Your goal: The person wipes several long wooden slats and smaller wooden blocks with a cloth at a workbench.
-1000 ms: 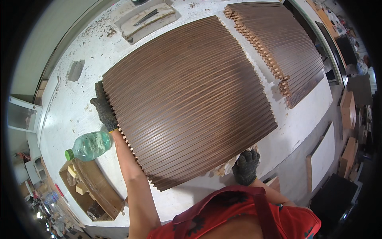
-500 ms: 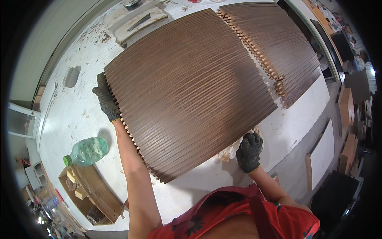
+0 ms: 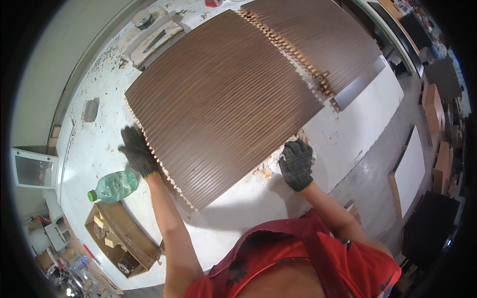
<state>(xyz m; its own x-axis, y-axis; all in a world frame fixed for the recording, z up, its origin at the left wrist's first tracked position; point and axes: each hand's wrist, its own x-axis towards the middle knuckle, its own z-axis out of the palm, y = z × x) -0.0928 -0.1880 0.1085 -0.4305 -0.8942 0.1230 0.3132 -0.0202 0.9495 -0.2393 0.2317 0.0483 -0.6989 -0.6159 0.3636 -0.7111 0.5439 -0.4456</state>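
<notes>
A large brown panel of narrow parallel slats lies on the white table, pale knobbly slat ends along its left edge. Beside that edge is my left hand in a dark knit glove, fingers stretched and apart, holding nothing. My right hand, gloved alike, is closed on a crumpled whitish cloth just off the panel's near right edge. Glove and fingers cover much of the cloth. Beyond a narrow gap with light wooden ends lies a second brown slatted panel.
On the white table, a green-tinted plastic bottle lies on its side at left. Nearer is an open cardboard box with small blocks. A worn slab holds a dark blade-like tool at the far left. A white board stands right, off the table.
My left hand has slid nearer along the panel's left edge, its fingers now spread. My right hand stays closed on the cloth by the near edge. The whole view has shifted somewhat.
</notes>
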